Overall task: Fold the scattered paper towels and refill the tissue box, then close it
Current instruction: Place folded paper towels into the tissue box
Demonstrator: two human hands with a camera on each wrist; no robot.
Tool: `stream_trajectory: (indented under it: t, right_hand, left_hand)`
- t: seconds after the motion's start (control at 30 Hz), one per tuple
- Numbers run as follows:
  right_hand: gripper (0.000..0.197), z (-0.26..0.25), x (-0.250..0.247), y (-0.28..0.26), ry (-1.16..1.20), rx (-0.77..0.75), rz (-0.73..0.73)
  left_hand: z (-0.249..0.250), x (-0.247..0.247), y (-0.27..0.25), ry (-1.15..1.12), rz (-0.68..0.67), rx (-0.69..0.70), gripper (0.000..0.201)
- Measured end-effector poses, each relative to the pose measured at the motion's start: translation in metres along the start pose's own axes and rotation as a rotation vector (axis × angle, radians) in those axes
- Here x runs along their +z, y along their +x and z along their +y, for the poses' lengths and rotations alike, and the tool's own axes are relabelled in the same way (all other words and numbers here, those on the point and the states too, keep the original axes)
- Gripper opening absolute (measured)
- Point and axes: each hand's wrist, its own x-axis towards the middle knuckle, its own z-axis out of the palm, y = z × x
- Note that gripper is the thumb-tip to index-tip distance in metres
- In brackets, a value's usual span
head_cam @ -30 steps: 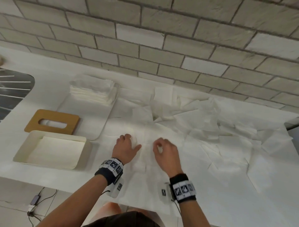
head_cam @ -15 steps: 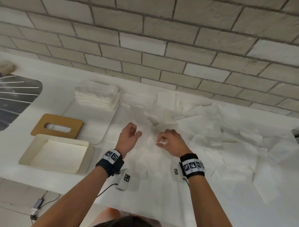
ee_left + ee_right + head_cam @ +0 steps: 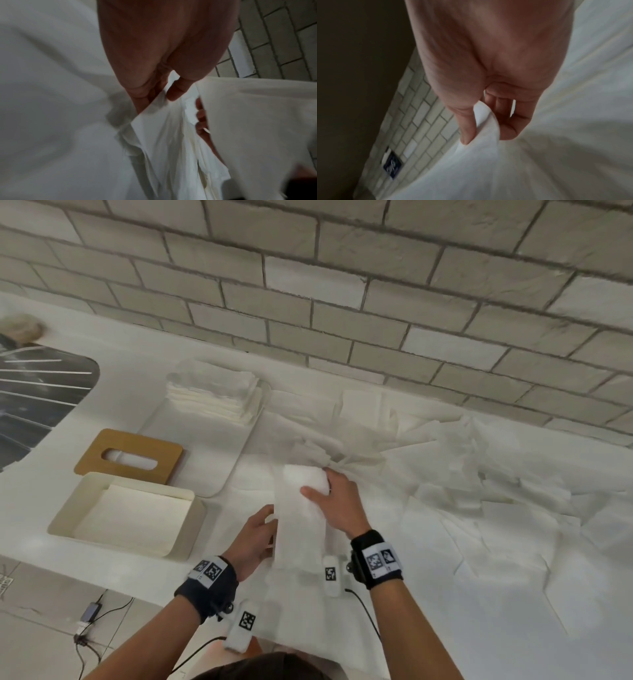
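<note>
R hand [image 3: 337, 501] pinches paper towel [image 3: 299, 515] top; L hand [image 3: 257, 537] seemingly pinches its lower edge.

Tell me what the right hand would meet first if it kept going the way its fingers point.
Probably the scattered paper towels heaped just beyond the right hand, which pinches the paper towel. Depth is unclear; the brick wall lies farther on.

Indoor room, likely home or staged living space; exact kind unclear. Clues: pale brick wall [image 3: 342, 285] behind long white bench [image 3: 137, 364]; tiled floor [image 3: 41, 628] below, with cables and power adapter [image 3: 91, 608]. Household goods on bench: open cream tissue box [image 3: 191, 522], wooden slotted lid [image 3: 128, 455], tray [image 3: 236, 460] with folded towel stack [image 3: 212, 395], loose towels [image 3: 479, 474].
</note>
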Motion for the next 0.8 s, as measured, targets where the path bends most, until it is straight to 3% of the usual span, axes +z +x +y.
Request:
stream_trajectory:
  t: [0.13,0.23,0.4,0.5,0.6,0.7,0.73,0.8]
  right_hand:
    - [0.059,0.025,0.037,0.016,-0.122,0.122,-0.131]
    - [0.059,0.028,0.038,0.021,-0.15,0.14,-0.115]
    - [0.048,0.017,0.035,0.024,-0.188,0.053,-0.122]
    - [0.036,0.013,0.015,0.024,-0.298,-0.102,0.016]
    - [0.066,0.024,-0.027,0.033,-0.693,-0.152,0.18]
    - [0.095,0.049,-0.069,0.053,-0.846,0.04,0.107]
    - [0.091,0.055,-0.079,0.059,-0.852,0.082,0.06]
    - [0.062,0.06,-0.091,0.066,-0.854,0.053,0.038]
  left_hand:
    - [0.001,-0.002,0.0,-0.093,0.07,-0.128,0.051]
    - [0.002,-0.004,-0.001,-0.045,0.044,-0.105,0.053]
    - [-0.015,-0.007,0.014,0.128,0.096,0.022,0.063]
    - [-0.024,-0.009,0.024,0.22,0.104,0.057,0.058]
    - [-0.018,-0.009,0.017,0.253,0.115,0.067,0.042]
    - [-0.016,-0.01,0.014,0.214,0.095,0.086,0.05]
    - [-0.016,-0.009,0.015,0.209,0.097,0.092,0.055]
    - [-0.014,-0.007,0.017,0.212,0.112,0.115,0.06]
